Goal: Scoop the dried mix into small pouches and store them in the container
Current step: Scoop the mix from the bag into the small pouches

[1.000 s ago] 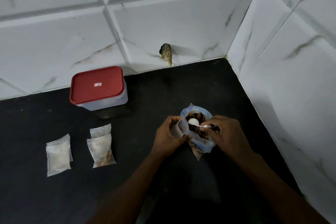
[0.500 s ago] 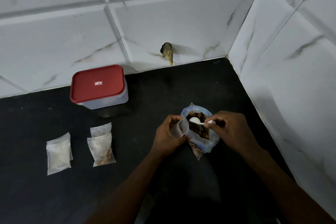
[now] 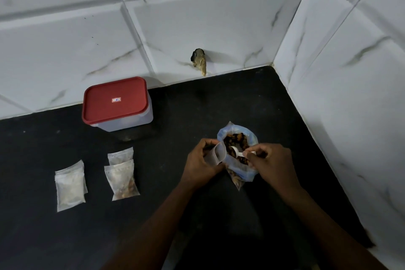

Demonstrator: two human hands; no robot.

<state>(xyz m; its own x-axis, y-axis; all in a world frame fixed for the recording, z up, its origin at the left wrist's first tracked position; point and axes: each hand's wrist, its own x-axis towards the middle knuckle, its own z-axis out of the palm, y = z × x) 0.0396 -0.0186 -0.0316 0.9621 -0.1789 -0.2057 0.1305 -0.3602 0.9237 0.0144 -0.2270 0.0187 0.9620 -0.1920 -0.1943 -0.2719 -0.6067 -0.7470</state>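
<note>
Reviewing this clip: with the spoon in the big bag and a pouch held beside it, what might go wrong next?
1. The small pouch, pinched open by the left hand, has a narrow mouth; mix may miss it and spill onto the black counter.
2. The big bag looks soft and may tip as the right hand works the white spoon.
3. The red-lidded container is still shut.

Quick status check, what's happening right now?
Left hand holds pouch open. Right hand dips spoon in bag. Container lidded.
</note>
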